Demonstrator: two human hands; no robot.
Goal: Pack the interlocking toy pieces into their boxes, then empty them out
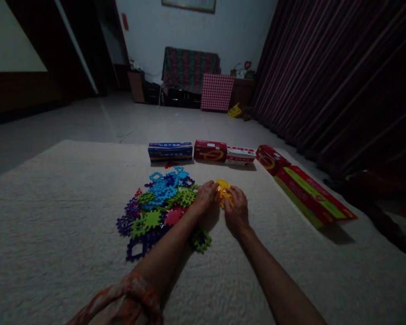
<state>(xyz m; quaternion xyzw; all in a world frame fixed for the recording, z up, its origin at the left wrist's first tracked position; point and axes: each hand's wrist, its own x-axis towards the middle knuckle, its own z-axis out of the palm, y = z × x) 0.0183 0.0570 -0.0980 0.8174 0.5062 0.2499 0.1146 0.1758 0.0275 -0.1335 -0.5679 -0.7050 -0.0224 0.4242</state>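
Note:
Several yellow toothed plastic building pieces (224, 195) are gathered between my two hands on the pale mat. At their left side, my left hand (206, 197) is closed with its fingertips against them. My right hand (237, 207) curls around their right side, its fingers closed on the yellow pieces. Just left of my left hand spreads a loose pile of similar pieces (152, 219) in blue, green, purple and red. My left forearm covers part of this pile. A green gear-shaped piece (201, 240) lies beside that forearm.
Across the mat's far side stand a blue box (170, 152), a red box (209, 151) and a white-and-red box (241, 155). More red boxes (316, 196) line the right side. A dark curtain (311, 67) hangs at the right, and cloth-covered furniture (191, 67) stands against the wall.

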